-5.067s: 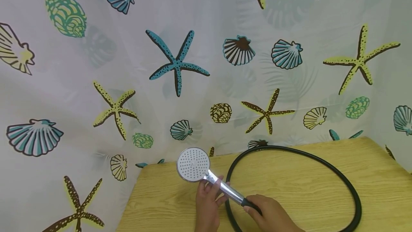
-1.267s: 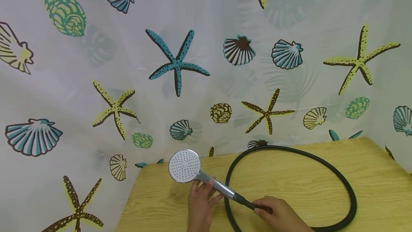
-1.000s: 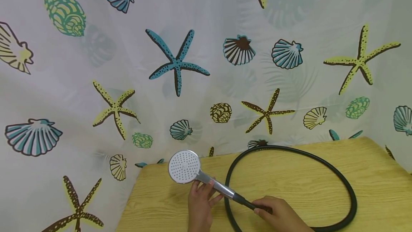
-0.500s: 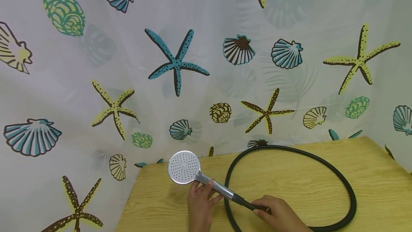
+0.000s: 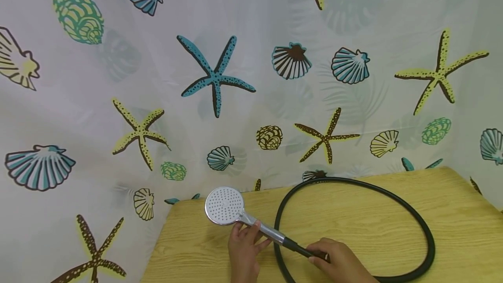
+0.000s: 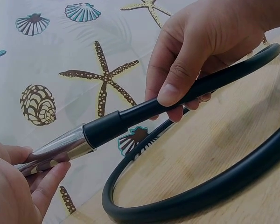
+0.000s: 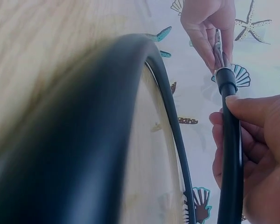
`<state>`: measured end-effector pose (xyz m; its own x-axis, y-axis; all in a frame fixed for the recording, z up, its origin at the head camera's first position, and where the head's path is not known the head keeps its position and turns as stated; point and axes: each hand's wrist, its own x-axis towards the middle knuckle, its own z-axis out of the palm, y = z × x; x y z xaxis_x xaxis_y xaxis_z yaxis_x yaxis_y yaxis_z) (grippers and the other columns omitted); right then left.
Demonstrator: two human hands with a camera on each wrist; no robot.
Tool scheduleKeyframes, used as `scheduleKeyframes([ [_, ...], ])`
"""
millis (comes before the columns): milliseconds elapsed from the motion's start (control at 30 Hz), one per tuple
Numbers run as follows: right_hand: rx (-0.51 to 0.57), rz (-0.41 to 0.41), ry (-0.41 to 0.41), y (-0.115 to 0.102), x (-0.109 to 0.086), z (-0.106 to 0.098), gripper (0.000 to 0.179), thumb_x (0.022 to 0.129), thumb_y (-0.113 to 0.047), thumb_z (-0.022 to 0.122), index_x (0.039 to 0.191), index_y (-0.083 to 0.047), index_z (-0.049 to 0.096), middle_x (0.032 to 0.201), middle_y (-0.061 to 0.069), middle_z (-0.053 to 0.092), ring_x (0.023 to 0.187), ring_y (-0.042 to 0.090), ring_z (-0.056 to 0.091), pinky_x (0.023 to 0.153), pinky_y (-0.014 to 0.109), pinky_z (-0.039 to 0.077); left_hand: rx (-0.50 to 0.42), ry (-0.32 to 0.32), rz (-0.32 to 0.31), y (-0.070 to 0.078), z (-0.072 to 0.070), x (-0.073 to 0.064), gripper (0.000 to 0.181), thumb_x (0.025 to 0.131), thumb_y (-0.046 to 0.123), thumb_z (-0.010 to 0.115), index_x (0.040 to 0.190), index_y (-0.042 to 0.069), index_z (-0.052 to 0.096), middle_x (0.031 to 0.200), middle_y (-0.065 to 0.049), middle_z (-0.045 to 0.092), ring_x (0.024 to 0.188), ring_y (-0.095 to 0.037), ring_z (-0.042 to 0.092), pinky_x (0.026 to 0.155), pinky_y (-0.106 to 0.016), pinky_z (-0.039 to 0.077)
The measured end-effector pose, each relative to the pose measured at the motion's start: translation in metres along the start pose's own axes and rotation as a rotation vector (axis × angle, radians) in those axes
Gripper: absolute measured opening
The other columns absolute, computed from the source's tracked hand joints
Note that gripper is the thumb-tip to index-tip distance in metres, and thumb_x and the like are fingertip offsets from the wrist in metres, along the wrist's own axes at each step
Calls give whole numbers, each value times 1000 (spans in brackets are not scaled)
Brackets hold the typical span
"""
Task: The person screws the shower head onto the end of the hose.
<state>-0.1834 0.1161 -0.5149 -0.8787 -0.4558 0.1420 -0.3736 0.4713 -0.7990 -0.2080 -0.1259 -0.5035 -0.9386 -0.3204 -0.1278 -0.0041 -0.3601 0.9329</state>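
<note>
A chrome shower head (image 5: pixel 224 205) with a round white dotted face is held up over the table, face toward me. My left hand (image 5: pixel 243 252) holds its chrome handle (image 6: pixel 67 147), thumb on one side and fingers on the other. The black hose (image 6: pixel 147 110) meets the handle's lower end at a wider black collar (image 6: pixel 102 128), which sits against the chrome. A short way behind the collar, my right hand (image 5: pixel 339 260) pinches the hose; in the right wrist view its thumb (image 7: pixel 249 109) lies along it. The threads inside the joint are hidden.
The rest of the hose (image 5: pixel 426 230) makes a wide loop on the right part of the wooden table (image 5: pixel 196 248). Behind the table and along both sides hangs a white curtain (image 5: pixel 251 21) printed with shells and starfish. The table's far edge meets the curtain.
Since five seconds ago, the shower head has shifted a little left, and my right hand sits farther back along the hose. Over the last second, the shower face has tipped slightly and dropped a bit.
</note>
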Motion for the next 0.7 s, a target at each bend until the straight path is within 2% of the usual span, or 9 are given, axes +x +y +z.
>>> scheduleKeyframes([
  [433, 22, -12, -66, 7, 0, -1, 30, 98, -31, 67, 118, -11, 73, 98, -9, 70, 84, -5, 59, 70, 18, 54, 8, 1, -22, -2, -2, 2, 51, 95, 11, 70, 139, -4, 48, 101, -9, 66, 87, -19, 74, 74, -42, 66],
  [700, 19, 5, -89, 9, -4, -4, 27, 96, -26, 70, 117, -10, 73, 100, -5, 69, 84, -4, 58, 67, 18, 52, 19, 6, -28, -7, -5, 8, 51, 98, 9, 65, 144, -4, 45, 103, -8, 66, 90, -17, 72, 73, -41, 66],
])
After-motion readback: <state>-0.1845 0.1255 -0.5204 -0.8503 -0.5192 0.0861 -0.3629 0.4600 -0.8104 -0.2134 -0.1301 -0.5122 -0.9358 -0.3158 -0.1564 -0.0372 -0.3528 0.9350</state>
